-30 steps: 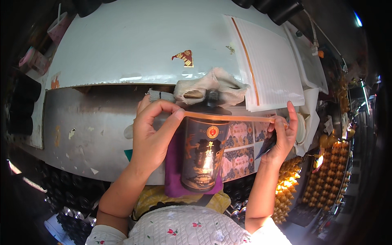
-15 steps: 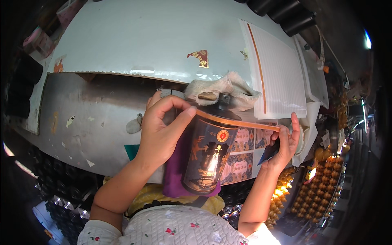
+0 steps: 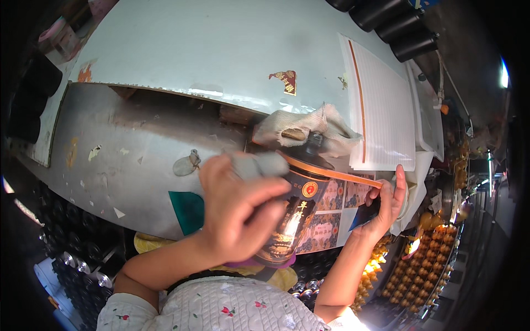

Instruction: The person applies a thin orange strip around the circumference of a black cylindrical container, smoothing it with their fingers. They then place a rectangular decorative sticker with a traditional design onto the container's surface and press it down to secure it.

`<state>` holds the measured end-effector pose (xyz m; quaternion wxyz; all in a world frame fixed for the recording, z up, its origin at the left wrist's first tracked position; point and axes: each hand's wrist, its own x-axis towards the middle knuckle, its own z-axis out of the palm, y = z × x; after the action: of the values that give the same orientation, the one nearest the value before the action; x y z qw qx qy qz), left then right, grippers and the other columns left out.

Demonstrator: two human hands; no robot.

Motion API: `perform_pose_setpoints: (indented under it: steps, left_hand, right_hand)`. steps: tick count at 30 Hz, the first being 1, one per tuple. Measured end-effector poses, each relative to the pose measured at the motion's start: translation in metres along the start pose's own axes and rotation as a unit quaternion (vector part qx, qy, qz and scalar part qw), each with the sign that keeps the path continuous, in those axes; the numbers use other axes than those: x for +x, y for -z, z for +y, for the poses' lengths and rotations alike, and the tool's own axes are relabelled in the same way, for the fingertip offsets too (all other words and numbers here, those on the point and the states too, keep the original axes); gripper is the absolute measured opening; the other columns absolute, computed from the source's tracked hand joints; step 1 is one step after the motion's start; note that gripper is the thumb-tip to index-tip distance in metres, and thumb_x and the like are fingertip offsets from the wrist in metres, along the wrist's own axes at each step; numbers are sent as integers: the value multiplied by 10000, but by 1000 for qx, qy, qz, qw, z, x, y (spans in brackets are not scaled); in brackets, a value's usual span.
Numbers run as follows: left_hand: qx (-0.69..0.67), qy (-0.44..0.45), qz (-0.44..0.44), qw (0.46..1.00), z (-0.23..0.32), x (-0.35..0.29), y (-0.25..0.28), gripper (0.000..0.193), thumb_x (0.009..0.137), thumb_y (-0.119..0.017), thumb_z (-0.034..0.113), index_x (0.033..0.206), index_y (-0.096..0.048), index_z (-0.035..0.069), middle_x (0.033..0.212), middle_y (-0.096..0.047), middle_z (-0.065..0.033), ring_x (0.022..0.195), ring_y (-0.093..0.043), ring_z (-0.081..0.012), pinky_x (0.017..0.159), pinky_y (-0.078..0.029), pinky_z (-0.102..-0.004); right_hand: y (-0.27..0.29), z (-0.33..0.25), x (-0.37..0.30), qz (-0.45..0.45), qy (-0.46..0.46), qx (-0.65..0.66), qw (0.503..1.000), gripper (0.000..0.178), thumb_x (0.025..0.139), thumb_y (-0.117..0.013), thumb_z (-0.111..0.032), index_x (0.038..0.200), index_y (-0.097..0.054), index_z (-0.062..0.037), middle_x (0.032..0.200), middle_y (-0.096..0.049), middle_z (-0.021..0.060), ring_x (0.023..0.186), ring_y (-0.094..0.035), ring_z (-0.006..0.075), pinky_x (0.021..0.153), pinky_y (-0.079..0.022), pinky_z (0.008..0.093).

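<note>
Orange strip (image 3: 356,178): right hand (image 3: 382,212) pinches it, left hand (image 3: 234,215) apparently grips a grey roll (image 3: 260,165).

dark bottle (image 3: 291,225): gold lettering (image 3: 301,208), red emblem (image 3: 309,189); red scrap (image 3: 290,84): gilt characters; label sheet (image 3: 319,231): blurred print

Dark bottle (image 3: 305,212), left hand (image 3: 234,212) gripping pad (image 3: 260,165), right hand (image 3: 382,206) pinching strip (image 3: 348,176)

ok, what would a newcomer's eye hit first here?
The dark, gold-printed bottle mid-picture, with an orange strip running from its shoulder to the right hand. Then the motion-blurred left hand with a grey roll, at the bottle's left. Lower right, rows of gold-coloured knobs.
</note>
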<state>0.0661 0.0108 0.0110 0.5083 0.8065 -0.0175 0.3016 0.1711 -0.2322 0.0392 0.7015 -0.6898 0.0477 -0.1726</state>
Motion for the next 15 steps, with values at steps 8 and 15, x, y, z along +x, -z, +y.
perform_pose_setpoints:
  steps: [8, 15]
  left_hand:
    - [93, -29, -171, 980, 39, -4, -9, 717, 783, -778, 377, 1435, -592, 146, 1268, -655, -88, 1335, -418, -428, 1121, -131, -648]
    - [92, 13, -153, 984, 31, -11, -14, 962, 802, -796, 401, 1550, -341, 3, 1460, -482, -228, 1343, -396, -481, 1115, -114, -702]
  right_hand:
    - [11, 7, 4, -29, 8, 6, 1000, 509, 955, -667, -83, 1433, -499, -33, 790, -606, -8, 642, -497, 40, 538, -378, 179]
    - [10, 8, 4, -23, 8, 4, 1000, 491, 955, -666, -81, 1419, -517, -30, 791, -611, -5, 642, -499, 43, 535, -376, 180]
